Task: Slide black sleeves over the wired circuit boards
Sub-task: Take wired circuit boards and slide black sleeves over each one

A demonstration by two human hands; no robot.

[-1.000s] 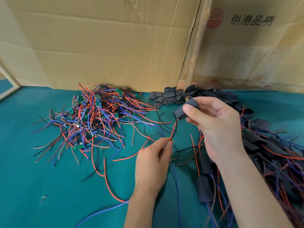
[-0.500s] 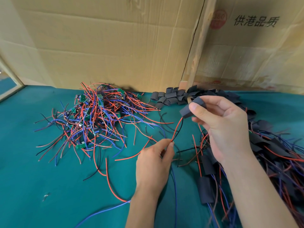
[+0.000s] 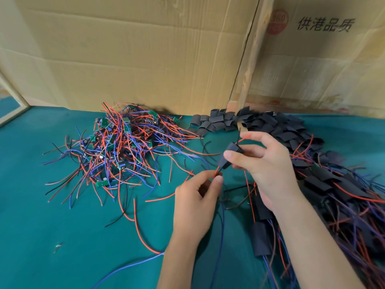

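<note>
My right hand (image 3: 264, 167) pinches a black sleeve (image 3: 229, 154) above the green table, thumb on its front. A red wire tip pokes out of the sleeve's upper end. My left hand (image 3: 198, 203) pinches the red and black wires (image 3: 217, 171) just below the sleeve's lower opening. The board itself is hidden inside the sleeve. A tangled pile of bare wired circuit boards (image 3: 120, 147) lies at the left. Loose black sleeves (image 3: 245, 120) are heaped at the back centre.
Sleeved boards with trailing wires (image 3: 337, 190) pile up at the right, some under my right forearm. Cardboard walls (image 3: 145, 51) close off the back. Green cloth (image 3: 62, 236) covers the table; a small scrap (image 3: 58, 246) lies at the front left.
My hands have come closer together: the sleeve has slid down the wires toward my left hand, and a red wire tip now shows out of its top end.
</note>
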